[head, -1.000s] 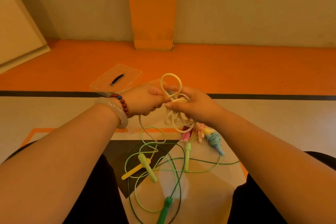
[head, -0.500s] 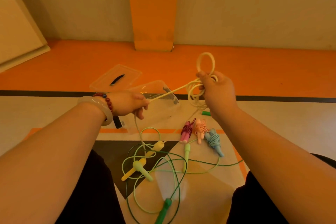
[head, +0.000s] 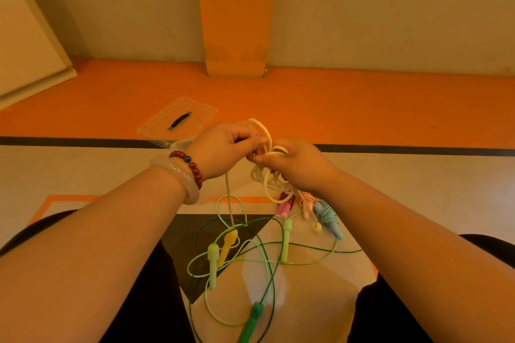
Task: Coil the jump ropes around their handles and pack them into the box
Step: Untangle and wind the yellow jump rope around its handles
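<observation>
Both hands meet in mid-air above the floor over a tangle of cream-yellow jump rope [head: 271,181]. My left hand [head: 225,149] pinches the rope near its top loops. My right hand [head: 295,166] grips the bundle of loops, which hangs below it. One strand drops from the left hand to a yellow handle [head: 227,245] on the floor; a second yellow handle [head: 316,227] dangles at the right. The clear box [head: 181,145] is mostly hidden behind my left hand.
The clear lid [head: 178,121] with a black handle lies at the back left. Three coiled ropes, pink [head: 285,205], peach [head: 306,200] and blue [head: 328,217], lie side by side. Loose light-green [head: 213,262] and dark-green [head: 250,323] ropes sprawl between my knees.
Half a second ago my hands were apart, stretching the cream rope. They have come together again, and the right hand has dropped back down with the loops.
</observation>
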